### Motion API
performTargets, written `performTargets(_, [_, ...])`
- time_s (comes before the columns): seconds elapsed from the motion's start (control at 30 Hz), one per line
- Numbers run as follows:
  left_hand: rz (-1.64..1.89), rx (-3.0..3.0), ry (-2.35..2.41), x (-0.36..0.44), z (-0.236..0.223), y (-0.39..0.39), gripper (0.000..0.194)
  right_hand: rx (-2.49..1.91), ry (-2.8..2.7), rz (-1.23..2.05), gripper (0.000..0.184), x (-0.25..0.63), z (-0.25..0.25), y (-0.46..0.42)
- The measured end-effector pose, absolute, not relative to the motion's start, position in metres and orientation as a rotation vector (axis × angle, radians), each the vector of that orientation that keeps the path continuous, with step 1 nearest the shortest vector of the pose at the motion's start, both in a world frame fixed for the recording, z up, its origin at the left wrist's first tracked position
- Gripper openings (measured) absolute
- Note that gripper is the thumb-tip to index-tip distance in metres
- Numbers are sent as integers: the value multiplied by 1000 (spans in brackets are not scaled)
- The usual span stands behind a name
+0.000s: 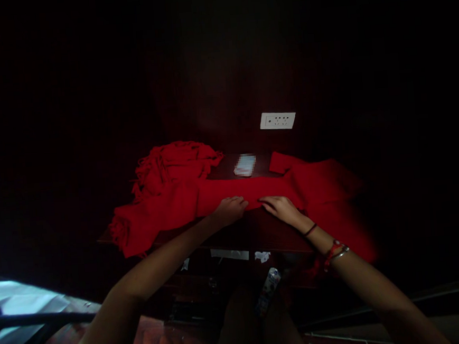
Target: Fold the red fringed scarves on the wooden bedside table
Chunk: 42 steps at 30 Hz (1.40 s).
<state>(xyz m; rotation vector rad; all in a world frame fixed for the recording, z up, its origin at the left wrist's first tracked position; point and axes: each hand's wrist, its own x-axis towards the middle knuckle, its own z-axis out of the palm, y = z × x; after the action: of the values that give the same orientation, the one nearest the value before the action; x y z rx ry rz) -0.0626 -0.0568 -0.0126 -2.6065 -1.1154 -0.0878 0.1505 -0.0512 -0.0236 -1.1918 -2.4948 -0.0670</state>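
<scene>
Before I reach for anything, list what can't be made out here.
All in the head view:
Pale item behind the red cloth: masked by pixelation.
Left hand, whether it grips: hidden by its own fingers.
Right hand, whether it grips: too small and dark.
Red cloth's lower right end: lost in blur and shadow.
Printed container, its lettering: too small.

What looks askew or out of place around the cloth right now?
Beside the hands' flat red strip, red fringed cloth lies bunched toward the left. White scraps on the front below the tabletop look like torn paper or tape. No spill shows; the edges are dark.
</scene>
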Motion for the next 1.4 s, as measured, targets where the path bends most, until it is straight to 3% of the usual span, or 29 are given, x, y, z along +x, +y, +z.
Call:
performTargets(0.23, [-98, -2637, -1232, -62, -11, -51, 19, -1102, -2576, -65, 36, 147, -15, -61])
performTargets(0.4, [-93, -2623, -1276, -68, -11, -47, 19, -1138, -2690, -266, 21, 139, -14, -63])
performTargets(0.7, [64, -2660, -882, -89, -15, -61, 22, -1160, -2651, -314, 22, 146, -24, -70])
performTargets(0.9, [60, -2599, -898, -99, -13, -62, 23, -1143, -2548, -337, 27, 144, -23, -72])
performTargets(1.03, [36, -2589, -993, -107, -17, -62, 23, -1108, -2620, -233, 27, 149, -22, -70])
performTargets(1.23, [26, -2732, -935, -119, -7, -62, 25, -927, -2732, 189, 26, 168, 0, -63])
performTargets(1.4, [-174, -2721, -1124, -91, -2, -44, 35, -1234, -2494, 55, 40, 167, -6, -53])
